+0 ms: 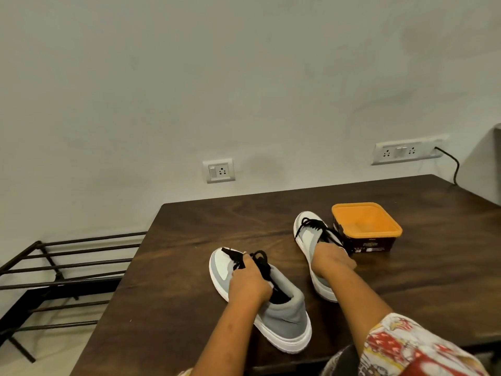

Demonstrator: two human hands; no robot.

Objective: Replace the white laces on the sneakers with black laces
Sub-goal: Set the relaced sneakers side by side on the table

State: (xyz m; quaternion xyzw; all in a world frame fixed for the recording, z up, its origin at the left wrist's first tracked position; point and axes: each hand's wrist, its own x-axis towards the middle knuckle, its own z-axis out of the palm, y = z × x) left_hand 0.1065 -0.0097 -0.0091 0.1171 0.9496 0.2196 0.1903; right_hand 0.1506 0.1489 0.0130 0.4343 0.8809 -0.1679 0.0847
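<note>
A dark wooden table (pixel 189 240) meets a grey wall (pixel 244 77). The left hand (pixel 249 280) pinches the near sneaker (pixel 284 318)'s black laces (pixel 260 263); the right hand (pixel 332 257) grips the far sneaker (pixel 307 240).

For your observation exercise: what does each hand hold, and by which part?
The left hand grips the near sneaker at its black laces; the right hand grips the far sneaker at its collar.

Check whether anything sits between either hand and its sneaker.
Nothing visible does. The left hand grips the near sneaker at its black laces, and the right hand wraps over the far sneaker. The orange tub stands just right of the far sneaker, not between hand and shoe.
</note>
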